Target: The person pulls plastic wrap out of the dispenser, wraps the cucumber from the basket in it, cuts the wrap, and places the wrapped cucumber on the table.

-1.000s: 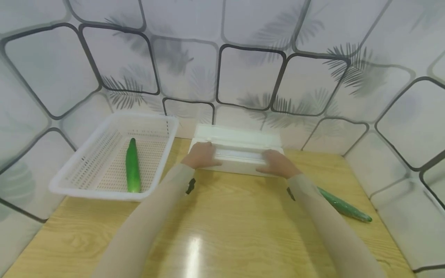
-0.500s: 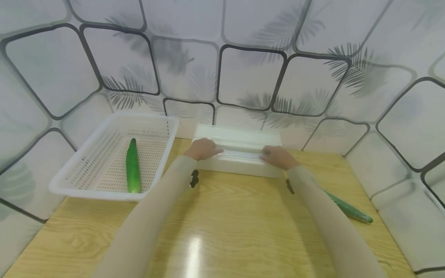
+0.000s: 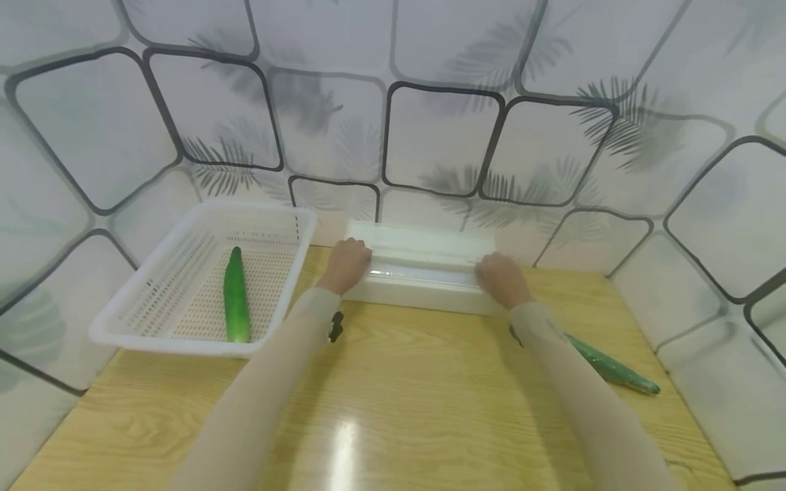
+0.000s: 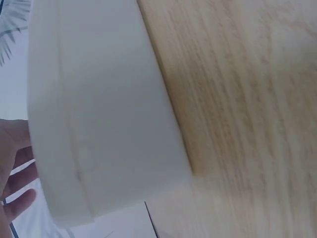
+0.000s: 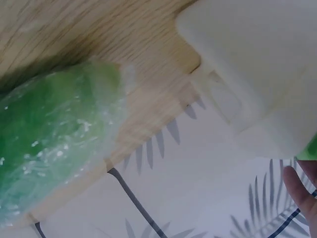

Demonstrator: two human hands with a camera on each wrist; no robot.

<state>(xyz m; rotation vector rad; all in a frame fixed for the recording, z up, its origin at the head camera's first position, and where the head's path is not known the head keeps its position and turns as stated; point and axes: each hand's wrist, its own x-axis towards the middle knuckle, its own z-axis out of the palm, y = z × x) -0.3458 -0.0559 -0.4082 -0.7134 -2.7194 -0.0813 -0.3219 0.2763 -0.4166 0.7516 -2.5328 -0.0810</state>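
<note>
Partly hidden: wrapped cucumber [image 3: 610, 369] behind sleeve [image 3: 571, 382].

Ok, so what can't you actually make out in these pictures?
- Head view: the right sleeve hides the near end of the wrapped green cucumber on the wooden table.
- Head view: fingertips of the left hand and right hand lie over the white plastic box, grip unclear.
- Wrist views: blurred, box cut off by edges.

A white perforated basket [image 3: 184, 286] sits left of the left hand, holding a cucumber [image 3: 236, 294]. A wrapped cucumber [image 3: 608, 368] lies on the wooden table [image 3: 399, 395] beside the right forearm.
</note>
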